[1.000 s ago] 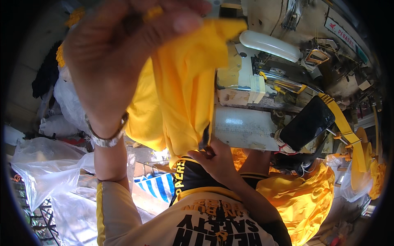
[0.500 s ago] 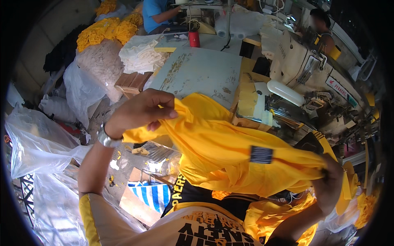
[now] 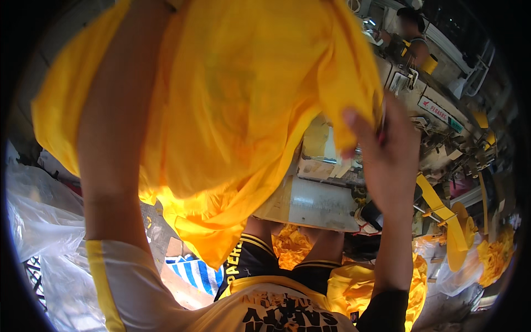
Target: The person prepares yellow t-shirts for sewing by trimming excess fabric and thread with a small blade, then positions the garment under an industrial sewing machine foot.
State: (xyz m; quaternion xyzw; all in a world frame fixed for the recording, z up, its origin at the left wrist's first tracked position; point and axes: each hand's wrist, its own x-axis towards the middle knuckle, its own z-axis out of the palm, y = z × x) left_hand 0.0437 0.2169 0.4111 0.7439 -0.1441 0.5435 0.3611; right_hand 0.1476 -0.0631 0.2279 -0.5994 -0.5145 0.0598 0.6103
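A large yellow garment (image 3: 238, 110) is lifted in front of me, spread wide and blurred by motion. It hides much of the worktable behind it. A faint darker print shows through its middle. My left forearm runs up in front of the cloth to the top edge, where the left hand is out of the picture. At the garment's right edge is my right hand (image 3: 387, 152), its thumb and a fingertip closed on the cloth. Something narrow, dark and reddish shows by its fingers, too blurred to name.
On the right stands a sewing machine (image 3: 437, 110) with a person (image 3: 415, 47) beyond it. More yellow cloth (image 3: 354, 285) lies beside my lap. Clear plastic sheeting (image 3: 55, 238) covers the left side. A blue-and-white striped cloth (image 3: 196, 274) lies by my leg.
The garment has gone up and to the left, from stretched sideways to spread upright. My left hand has risen out of the picture. My right hand has moved up and left.
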